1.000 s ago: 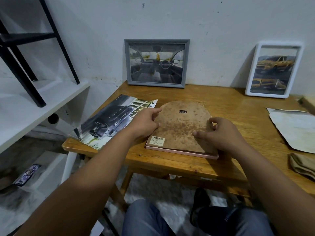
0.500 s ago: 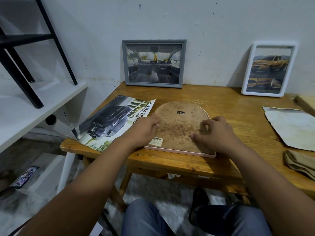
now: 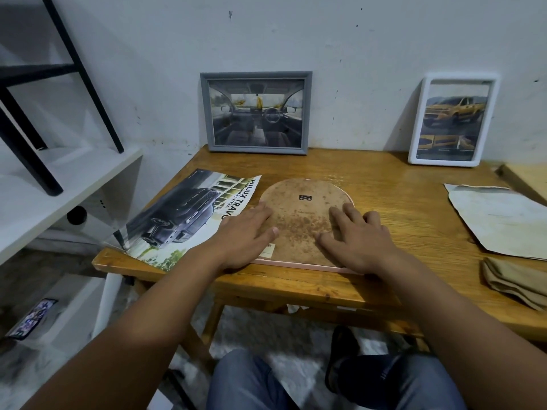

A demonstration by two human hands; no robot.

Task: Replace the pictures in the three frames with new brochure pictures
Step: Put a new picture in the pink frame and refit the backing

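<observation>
An arch-topped pink frame (image 3: 302,214) lies face down near the table's front edge, its stained brown backing board up. My left hand (image 3: 245,235) rests flat on the frame's left side, fingers straight. My right hand (image 3: 356,235) lies flat on its right side, fingers spread. A car brochure (image 3: 183,217) with a dark pickup lies to the left, partly under my left hand. A grey frame (image 3: 256,112) with a car-interior picture leans on the wall. A white frame (image 3: 453,119) with yellow-pickup pictures leans at the back right.
The wooden table (image 3: 399,184) carries a pale sheet of paper (image 3: 500,220) and a folded tan cloth (image 3: 515,279) at the right. A white shelf (image 3: 59,184) with black metal legs stands left. A phone (image 3: 29,319) lies low on the left.
Both hands have uncurled from the frame's edges and now lie flat on the backing board. The head view has shifted slightly.
</observation>
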